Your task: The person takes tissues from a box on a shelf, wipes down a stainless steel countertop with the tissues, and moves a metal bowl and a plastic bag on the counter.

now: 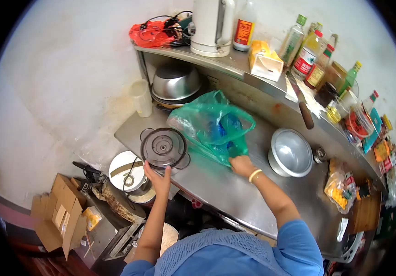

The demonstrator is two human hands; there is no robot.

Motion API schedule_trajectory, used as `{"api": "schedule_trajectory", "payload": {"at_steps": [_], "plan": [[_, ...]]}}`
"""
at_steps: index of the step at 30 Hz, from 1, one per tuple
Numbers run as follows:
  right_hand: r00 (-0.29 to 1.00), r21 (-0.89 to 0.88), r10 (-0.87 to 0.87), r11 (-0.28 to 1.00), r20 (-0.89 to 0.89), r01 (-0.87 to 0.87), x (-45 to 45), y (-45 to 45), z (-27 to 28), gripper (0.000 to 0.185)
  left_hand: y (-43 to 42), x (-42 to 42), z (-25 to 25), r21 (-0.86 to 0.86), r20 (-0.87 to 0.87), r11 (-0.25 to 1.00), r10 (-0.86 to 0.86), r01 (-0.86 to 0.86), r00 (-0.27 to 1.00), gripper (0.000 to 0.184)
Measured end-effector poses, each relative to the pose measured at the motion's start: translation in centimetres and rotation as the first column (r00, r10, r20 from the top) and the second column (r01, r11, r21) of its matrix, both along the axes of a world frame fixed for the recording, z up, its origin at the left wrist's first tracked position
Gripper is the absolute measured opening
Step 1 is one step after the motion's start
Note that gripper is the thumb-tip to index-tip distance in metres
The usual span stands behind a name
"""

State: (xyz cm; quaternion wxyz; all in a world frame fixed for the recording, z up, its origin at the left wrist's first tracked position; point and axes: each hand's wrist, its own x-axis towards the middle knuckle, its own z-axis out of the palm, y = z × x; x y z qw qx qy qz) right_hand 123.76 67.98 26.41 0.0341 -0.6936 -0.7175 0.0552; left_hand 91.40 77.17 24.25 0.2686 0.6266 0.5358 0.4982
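Observation:
My left hand [159, 181] grips the near rim of a round, brown see-through lidded pot [163, 147] with two small side handles, at the left end of the steel counter. Whether the pot rests on the counter or is slightly raised, I cannot tell. My right hand [242, 166], with a pale bangle at the wrist, is closed on the gathered near edge of a green plastic bag [198, 120]. Something blue [229, 128] shows through the bag; its kind is unclear. A metal basin [291, 152] stands to the right of my right hand.
Above the counter [248, 198] runs a shelf with a white kettle [211, 27], several bottles and a knife [301, 102] overhanging the edge. A stacked metal bowl [176, 82] sits below. Left are a plastic jug [141, 98], a white-lidded cooker [126, 170] and an open carton [62, 214].

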Motion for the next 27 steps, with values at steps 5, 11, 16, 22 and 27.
{"api": "schedule_trajectory", "payload": {"at_steps": [5,11,16,22,27], "plan": [[0.993,0.005,-0.110,0.994,-0.052,0.111,-2.3,-6.1,3.7,0.020,0.5,0.3,-0.9,-0.037,0.104,0.999,0.008,-0.004,0.995,0.091],[0.925,-0.090,-0.369,0.928,-0.094,0.361,-2.7,-16.3,4.9,0.022,0.2,-0.1,-0.5,-0.068,0.086,0.996,-0.050,0.056,0.995,0.088],[0.803,0.026,-0.593,0.803,-0.063,0.596,-0.5,-27.4,5.4,0.034,-0.2,2.7,-0.8,-0.041,0.083,0.995,-0.086,0.090,0.993,0.089],[0.579,-0.036,-0.815,0.579,-0.019,0.815,-0.8,-35.3,7.8,0.029,-1.5,6.8,0.0,0.006,0.010,0.994,-0.111,0.111,0.994,0.080],[0.880,0.173,-0.390,0.880,-0.270,0.443,-1.5,-35.1,8.8,0.023,-16.5,10.9,9.7,0.400,0.112,0.375,-0.926,0.836,0.362,0.053]]}}
